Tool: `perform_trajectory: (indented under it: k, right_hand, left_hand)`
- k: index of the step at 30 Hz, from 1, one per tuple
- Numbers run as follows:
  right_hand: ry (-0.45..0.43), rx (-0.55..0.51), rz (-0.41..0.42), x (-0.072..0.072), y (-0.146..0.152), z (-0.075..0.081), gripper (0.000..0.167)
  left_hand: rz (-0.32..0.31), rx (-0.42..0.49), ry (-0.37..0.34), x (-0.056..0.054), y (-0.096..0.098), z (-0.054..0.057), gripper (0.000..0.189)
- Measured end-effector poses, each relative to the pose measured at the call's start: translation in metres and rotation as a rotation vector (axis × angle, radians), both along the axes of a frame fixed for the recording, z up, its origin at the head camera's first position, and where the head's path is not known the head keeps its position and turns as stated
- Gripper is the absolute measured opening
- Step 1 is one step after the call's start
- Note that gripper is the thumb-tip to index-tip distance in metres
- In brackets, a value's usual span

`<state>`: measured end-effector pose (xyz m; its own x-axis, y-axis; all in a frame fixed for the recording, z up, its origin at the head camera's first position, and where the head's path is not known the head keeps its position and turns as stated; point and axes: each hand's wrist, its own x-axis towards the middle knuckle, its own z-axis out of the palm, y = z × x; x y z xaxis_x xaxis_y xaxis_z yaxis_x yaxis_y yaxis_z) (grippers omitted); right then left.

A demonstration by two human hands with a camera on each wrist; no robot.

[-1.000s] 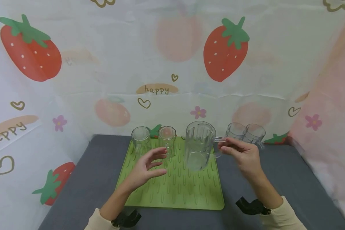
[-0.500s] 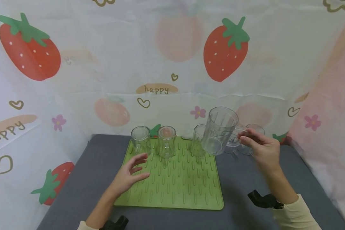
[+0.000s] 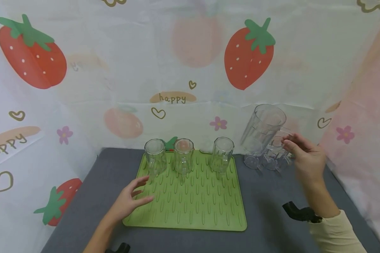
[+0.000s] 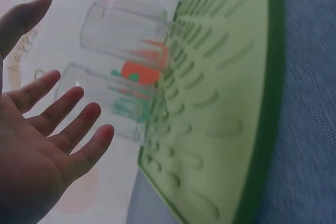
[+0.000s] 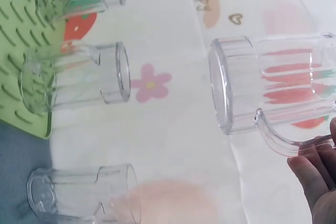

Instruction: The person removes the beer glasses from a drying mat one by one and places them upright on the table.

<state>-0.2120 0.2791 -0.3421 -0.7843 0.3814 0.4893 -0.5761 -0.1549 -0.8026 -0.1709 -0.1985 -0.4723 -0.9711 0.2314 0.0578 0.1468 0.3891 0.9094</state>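
Observation:
My right hand [image 3: 308, 158] pinches the handle of a clear glass mug [image 3: 266, 123], lifted and tilted at the right. In the right wrist view the mug's [image 5: 278, 77] thick base faces left, and fingers [image 5: 310, 177] curl at its handle. Behind and below it, two more clear mugs [image 3: 273, 160] stand on the grey cloth, partly covered by the held one. My left hand [image 3: 126, 200] hovers over the left part of a green ridged mat [image 3: 190, 207], fingers spread, holding nothing. In the left wrist view the palm and fingers [image 4: 94, 145] show relaxed.
Three clear glass mugs stand along the mat's far edge: a left one [image 3: 155, 156], a middle one [image 3: 183, 156] and a right one [image 3: 222, 154]. A printed strawberry curtain [image 3: 130, 70] closes off the back and sides. Grey cloth [image 3: 259, 211] surrounds the mat.
My right hand has carried the mug from above the mat up and to the right, tilting it. My left hand has drawn back down and left.

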Motion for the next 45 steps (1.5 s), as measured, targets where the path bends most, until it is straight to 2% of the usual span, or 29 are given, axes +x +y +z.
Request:
perform_trajectory:
  k: [4, 12, 18, 23, 32, 36, 41, 45]
  right_hand:
    - [-0.038, -0.014, -0.055, -0.003, 0.011, 0.000, 0.025]
    - [-0.051, -0.151, -0.125, -0.015, 0.028, -0.004, 0.020]
    - [-0.061, -0.241, -0.168, -0.019, 0.043, -0.009, 0.019]
    - [-0.062, -0.272, -0.219, -0.022, 0.056, -0.012, 0.019]
    - [-0.112, -0.257, -0.303, -0.026, 0.076, -0.019, 0.018]
    - [-0.132, -0.235, -0.346, -0.027, 0.085, -0.024, 0.017]
    - [-0.158, -0.312, -0.367, -0.026, 0.093, -0.029, 0.020]
    - [-0.165, -0.313, -0.411, -0.026, 0.101, -0.035, 0.022]
  left_hand:
    - [0.025, -0.067, -0.017, 0.001, -0.009, -0.005, 0.072]
    - [0.038, -0.149, -0.082, 0.003, -0.026, -0.016, 0.081]
    - [0.026, -0.283, -0.111, 0.006, -0.036, -0.025, 0.089]
    - [0.030, -0.336, -0.124, 0.008, -0.041, -0.033, 0.094]
    - [0.021, -0.436, -0.086, 0.012, -0.048, -0.040, 0.098]
    - [0.016, -0.454, -0.107, 0.013, -0.049, -0.043, 0.100]
    - [0.019, -0.492, -0.125, 0.013, -0.050, -0.045, 0.102]
    - [0.015, -0.536, -0.135, 0.013, -0.050, -0.045, 0.104]
